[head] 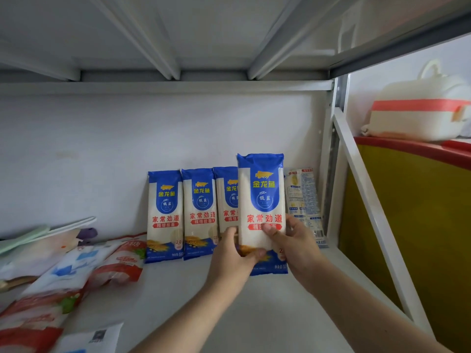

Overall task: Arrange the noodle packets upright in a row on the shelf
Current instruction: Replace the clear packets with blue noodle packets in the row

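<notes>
Both hands hold one blue-and-white noodle packet (pixel 262 212) upright, front label toward the camera. Left hand (pixel 233 253) grips its lower left edge, thumb curled over the front near the bottom corner, fingers behind. Right hand (pixel 293 247) grips the lower right edge, thumb pressed on the red label band, fingers wrapped behind. Whether the packet's bottom edge touches the white shelf (pixel 254 314) cannot be told.

Relative to the held packet: three matching packets stand upright against the back wall (pixel 127 149) just to its left, side by side and touching: leftmost packet (pixel 165 216), second packet (pixel 200 212), third packet (pixel 226 197), the third partly covered by the held one. Just to its right, a fifth packet (pixel 303 202) leans against the wall with its back panel showing, close to the shelf upright (pixel 328 161).

Far left of the held packet, red-and-white bags (pixel 119 261) and a blue-and-white bag (pixel 68 266) lie flat on the shelf. Beyond the upright, to the right, a white lidded container with a red band (pixel 418 115) sits on a yellow-and-red surface (pixel 407 200).
</notes>
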`<action>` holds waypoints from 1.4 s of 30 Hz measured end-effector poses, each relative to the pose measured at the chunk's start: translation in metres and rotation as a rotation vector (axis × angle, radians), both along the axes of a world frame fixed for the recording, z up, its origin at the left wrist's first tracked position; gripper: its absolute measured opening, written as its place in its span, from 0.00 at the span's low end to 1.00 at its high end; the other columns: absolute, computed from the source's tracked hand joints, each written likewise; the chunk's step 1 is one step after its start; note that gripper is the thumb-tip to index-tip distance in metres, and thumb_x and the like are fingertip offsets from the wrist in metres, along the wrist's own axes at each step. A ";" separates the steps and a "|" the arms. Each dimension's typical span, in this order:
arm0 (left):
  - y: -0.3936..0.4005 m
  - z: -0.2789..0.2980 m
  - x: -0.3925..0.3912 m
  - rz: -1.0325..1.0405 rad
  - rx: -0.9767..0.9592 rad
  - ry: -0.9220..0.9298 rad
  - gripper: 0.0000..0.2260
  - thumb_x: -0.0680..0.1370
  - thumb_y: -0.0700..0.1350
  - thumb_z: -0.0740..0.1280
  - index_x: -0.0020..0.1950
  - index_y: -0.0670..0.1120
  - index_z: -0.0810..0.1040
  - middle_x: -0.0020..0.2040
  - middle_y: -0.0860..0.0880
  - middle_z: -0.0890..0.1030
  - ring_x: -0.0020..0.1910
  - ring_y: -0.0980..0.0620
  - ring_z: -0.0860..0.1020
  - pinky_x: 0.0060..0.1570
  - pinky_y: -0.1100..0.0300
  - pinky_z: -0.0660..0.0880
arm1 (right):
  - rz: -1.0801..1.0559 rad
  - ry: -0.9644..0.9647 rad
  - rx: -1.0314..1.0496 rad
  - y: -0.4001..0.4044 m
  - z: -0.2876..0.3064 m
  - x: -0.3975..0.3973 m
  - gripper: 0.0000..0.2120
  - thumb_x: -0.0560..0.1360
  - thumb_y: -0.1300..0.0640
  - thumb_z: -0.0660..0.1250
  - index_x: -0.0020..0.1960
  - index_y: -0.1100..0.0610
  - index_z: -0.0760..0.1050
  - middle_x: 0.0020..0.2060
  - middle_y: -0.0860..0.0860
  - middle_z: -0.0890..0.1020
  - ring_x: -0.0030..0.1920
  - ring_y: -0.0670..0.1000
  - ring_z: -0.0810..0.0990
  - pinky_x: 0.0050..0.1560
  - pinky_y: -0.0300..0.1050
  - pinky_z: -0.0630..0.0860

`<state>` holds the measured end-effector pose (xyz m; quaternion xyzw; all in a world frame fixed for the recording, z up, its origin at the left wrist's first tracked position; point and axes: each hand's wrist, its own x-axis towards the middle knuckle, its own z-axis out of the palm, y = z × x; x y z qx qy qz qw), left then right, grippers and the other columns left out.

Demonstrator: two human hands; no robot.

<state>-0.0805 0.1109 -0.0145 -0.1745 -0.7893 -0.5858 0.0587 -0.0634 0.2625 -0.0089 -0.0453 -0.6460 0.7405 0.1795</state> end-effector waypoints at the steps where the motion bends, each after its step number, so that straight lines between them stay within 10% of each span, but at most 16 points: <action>1: 0.003 -0.005 0.000 0.010 -0.034 0.049 0.28 0.71 0.47 0.78 0.66 0.56 0.68 0.56 0.56 0.79 0.56 0.56 0.79 0.49 0.64 0.78 | -0.016 -0.003 -0.004 0.006 0.001 -0.003 0.17 0.73 0.52 0.77 0.59 0.52 0.79 0.52 0.53 0.89 0.52 0.61 0.88 0.44 0.55 0.82; 6: 0.022 -0.022 0.000 -0.064 -0.193 0.213 0.46 0.77 0.35 0.70 0.80 0.62 0.43 0.75 0.54 0.63 0.65 0.64 0.66 0.57 0.71 0.73 | -0.021 -0.034 -0.059 0.026 -0.001 -0.011 0.17 0.73 0.55 0.77 0.60 0.53 0.79 0.53 0.54 0.89 0.53 0.60 0.88 0.55 0.67 0.83; 13: 0.040 -0.052 -0.018 -0.079 -0.143 0.243 0.44 0.76 0.32 0.68 0.79 0.64 0.48 0.76 0.58 0.63 0.68 0.67 0.65 0.57 0.77 0.67 | -0.096 -0.061 0.002 0.039 -0.023 -0.023 0.13 0.77 0.57 0.74 0.61 0.55 0.80 0.53 0.55 0.88 0.51 0.58 0.88 0.42 0.52 0.85; 16: 0.046 -0.059 -0.030 -0.081 -0.143 0.267 0.43 0.78 0.33 0.68 0.80 0.63 0.48 0.75 0.59 0.62 0.66 0.71 0.63 0.59 0.77 0.64 | -0.097 -0.081 0.035 0.045 -0.026 -0.033 0.12 0.77 0.57 0.74 0.59 0.55 0.81 0.52 0.54 0.88 0.52 0.58 0.88 0.52 0.62 0.85; 22: 0.056 -0.062 -0.061 -0.008 -0.180 0.311 0.45 0.78 0.34 0.69 0.80 0.62 0.44 0.79 0.56 0.57 0.76 0.59 0.59 0.72 0.56 0.67 | -0.095 -0.086 0.068 0.052 -0.026 -0.065 0.12 0.76 0.56 0.75 0.59 0.54 0.81 0.51 0.52 0.89 0.52 0.57 0.88 0.54 0.65 0.84; 35: 0.075 -0.053 -0.107 0.155 -0.431 0.422 0.43 0.79 0.40 0.69 0.81 0.54 0.40 0.74 0.49 0.66 0.72 0.52 0.67 0.70 0.53 0.70 | -0.149 -0.082 0.095 0.065 -0.027 -0.120 0.07 0.78 0.57 0.73 0.56 0.54 0.81 0.51 0.53 0.88 0.49 0.55 0.87 0.45 0.53 0.85; 42: 0.083 -0.056 -0.115 0.346 -0.758 0.541 0.45 0.58 0.44 0.85 0.72 0.43 0.71 0.62 0.42 0.77 0.58 0.45 0.80 0.53 0.51 0.82 | -0.150 -0.117 0.131 0.069 -0.035 -0.130 0.10 0.79 0.56 0.72 0.59 0.55 0.80 0.53 0.52 0.88 0.53 0.54 0.87 0.52 0.55 0.85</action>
